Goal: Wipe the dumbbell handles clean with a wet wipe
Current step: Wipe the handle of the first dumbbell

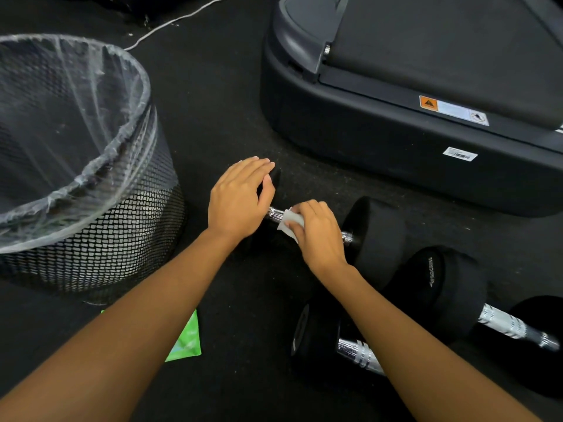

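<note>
Three black dumbbells with chrome handles lie on the dark floor. On the farthest dumbbell [377,236], my right hand [318,236] wraps a white wet wipe [289,222] round the chrome handle. My left hand [239,197] rests flat, fingers straight, on that dumbbell's left head, which it mostly hides. A second dumbbell [457,293] lies to the right with its handle bare. The third dumbbell [316,339] lies nearest me, partly under my right forearm.
A black mesh waste bin [100,226] lined with a clear bag stands at the left. A green wipes packet [187,339] lies on the floor under my left forearm. A black treadmill base [396,132] fills the upper right. A white cable [170,24] runs across the floor behind.
</note>
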A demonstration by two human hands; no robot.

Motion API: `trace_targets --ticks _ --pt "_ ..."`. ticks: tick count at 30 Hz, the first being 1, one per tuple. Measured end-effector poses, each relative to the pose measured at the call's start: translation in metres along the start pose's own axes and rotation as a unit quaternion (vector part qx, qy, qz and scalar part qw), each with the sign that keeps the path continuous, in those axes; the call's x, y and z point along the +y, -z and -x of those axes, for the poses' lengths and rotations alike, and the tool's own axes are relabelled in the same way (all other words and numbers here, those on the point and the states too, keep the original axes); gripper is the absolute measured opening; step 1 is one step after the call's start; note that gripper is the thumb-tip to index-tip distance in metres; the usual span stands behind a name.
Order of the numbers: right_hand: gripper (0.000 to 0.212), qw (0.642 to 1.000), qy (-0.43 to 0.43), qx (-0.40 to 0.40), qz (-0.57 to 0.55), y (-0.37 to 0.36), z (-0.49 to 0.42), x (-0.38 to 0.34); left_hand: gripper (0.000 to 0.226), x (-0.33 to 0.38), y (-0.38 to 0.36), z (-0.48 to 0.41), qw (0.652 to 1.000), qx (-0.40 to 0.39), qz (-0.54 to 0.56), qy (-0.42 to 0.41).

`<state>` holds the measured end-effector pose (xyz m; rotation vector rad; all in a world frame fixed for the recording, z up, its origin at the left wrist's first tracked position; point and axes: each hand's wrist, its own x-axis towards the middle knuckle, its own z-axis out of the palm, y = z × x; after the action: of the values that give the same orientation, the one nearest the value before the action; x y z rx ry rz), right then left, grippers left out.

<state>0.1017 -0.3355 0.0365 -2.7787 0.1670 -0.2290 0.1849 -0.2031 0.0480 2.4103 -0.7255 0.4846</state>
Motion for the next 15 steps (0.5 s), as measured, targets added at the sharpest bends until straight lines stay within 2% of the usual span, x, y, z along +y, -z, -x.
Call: trace_targets --ticks 8,13,15 --pt "0.033 0.990 -0.090 -0.099 -0.052 0.004 -0.023 -0.003 0.044 0.001 0.002 0.000 1.000 0.000 -0.002 0.003" --pt "0.042 0.994 0.018 -0.108 -0.027 0.003 -0.011 -0.003 0.043 0.001 0.001 0.002 1.000 0.007 0.000 0.002" --pt "0.045 0.995 0.034 -0.091 -0.007 0.005 -0.007 0.004 0.042 0.000 0.001 0.002 1.000 0.007 -0.003 0.002"
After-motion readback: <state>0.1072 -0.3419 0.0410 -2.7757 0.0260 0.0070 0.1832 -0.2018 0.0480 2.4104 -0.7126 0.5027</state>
